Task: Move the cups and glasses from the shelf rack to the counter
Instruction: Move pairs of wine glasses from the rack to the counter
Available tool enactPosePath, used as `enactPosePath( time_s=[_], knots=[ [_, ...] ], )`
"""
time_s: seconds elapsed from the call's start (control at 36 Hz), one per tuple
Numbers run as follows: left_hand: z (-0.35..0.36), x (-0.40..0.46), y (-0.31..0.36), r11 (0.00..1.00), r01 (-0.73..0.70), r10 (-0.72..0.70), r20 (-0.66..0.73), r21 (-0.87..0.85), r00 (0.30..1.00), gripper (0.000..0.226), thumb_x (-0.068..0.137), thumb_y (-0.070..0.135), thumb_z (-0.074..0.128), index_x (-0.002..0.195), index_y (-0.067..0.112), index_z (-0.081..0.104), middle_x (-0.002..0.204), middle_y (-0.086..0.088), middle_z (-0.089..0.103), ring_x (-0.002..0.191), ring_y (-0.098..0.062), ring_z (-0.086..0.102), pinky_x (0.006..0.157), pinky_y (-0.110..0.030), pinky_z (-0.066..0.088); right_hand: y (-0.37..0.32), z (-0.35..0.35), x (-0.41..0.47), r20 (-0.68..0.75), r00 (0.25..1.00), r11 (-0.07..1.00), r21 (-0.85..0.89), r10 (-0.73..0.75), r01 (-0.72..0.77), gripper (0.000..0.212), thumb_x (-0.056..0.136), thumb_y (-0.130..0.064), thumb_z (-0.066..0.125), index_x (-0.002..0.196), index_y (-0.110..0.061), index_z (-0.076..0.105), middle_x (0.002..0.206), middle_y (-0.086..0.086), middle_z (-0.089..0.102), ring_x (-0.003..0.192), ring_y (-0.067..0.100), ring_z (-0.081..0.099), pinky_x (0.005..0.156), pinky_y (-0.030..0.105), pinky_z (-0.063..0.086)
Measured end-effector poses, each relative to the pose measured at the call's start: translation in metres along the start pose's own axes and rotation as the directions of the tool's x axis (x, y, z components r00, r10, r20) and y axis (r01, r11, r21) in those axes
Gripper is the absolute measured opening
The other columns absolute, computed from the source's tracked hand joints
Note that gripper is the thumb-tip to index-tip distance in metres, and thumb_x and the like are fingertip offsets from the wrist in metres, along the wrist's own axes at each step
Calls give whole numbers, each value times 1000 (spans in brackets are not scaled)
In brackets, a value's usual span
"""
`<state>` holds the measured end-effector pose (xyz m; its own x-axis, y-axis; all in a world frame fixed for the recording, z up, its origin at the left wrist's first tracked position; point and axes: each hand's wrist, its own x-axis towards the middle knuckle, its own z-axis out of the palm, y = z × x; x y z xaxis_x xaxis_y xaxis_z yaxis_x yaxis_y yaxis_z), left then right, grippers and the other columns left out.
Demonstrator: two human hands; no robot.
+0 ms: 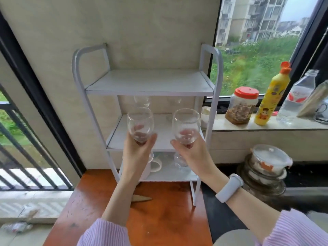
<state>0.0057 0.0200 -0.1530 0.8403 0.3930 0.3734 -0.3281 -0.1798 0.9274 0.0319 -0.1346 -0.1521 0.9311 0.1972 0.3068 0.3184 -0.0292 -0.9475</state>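
1. Right in front of the white shelf rack [99,121], both hands are up with a wine glass each.
2. Left hand [137,151] has its fingers wrapped round the left glass [140,124]'s bowl.
3. Right hand [192,151] is clamped on the right glass [186,126], same grip.
4. More glasses [142,101] sit further back on the middle shelf, plus a white mug [154,166] on the bottom one.

Rack [147,89] standing on worktop [159,219], against wall. Jar [242,105] and bottles [272,96] on sill, right of rack. More glasses [142,101] behind, on middle shelf.

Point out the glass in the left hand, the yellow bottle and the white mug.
glass in the left hand [140,124]: head view, on the bowl.
yellow bottle [271,96]: head view, on the body, at the windowsill.
white mug [152,166]: head view, near its handle, on the bottom shelf.
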Motion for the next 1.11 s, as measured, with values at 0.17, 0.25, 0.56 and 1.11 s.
enactPosePath(
  time_s=[0.17,0.25,0.56,1.11],
  knots=[
    [9,-43,-1,996,9,-20,117,91,993,28,76,23,73,95,31,54,76,0,63,66,-5,60,60,-13,47,3,-26,-56,66,997,999,16,-35,34,28,81,-13,68,84,-40,58,64,-14,62,53,3,54,52,11,42],
    [25,-70,-5,994,35,-55,197,108,979,26,77,22,72,97,27,55,81,-1,64,70,-12,61,63,-19,48,13,-47,-86,-22,998,998,-4,59,-59,22,79,-14,69,88,-28,55,54,-11,55,47,11,46,45,14,40],
    [143,-200,-8,976,100,-184,494,191,850,28,78,21,71,101,22,56,87,8,61,77,-6,59,63,-11,45,38,-179,-228,-433,872,946,-114,229,-305,24,73,-14,75,84,-15,55,58,-1,52,45,6,46,52,17,39],
    [487,-554,132,998,58,25,989,-34,143,26,76,25,74,93,31,54,81,11,63,75,-3,60,65,-9,43,-29,-501,-607,-955,258,884,12,150,-468,25,76,-19,73,80,-26,49,42,-17,52,35,2,45,51,20,30]
  ],
)
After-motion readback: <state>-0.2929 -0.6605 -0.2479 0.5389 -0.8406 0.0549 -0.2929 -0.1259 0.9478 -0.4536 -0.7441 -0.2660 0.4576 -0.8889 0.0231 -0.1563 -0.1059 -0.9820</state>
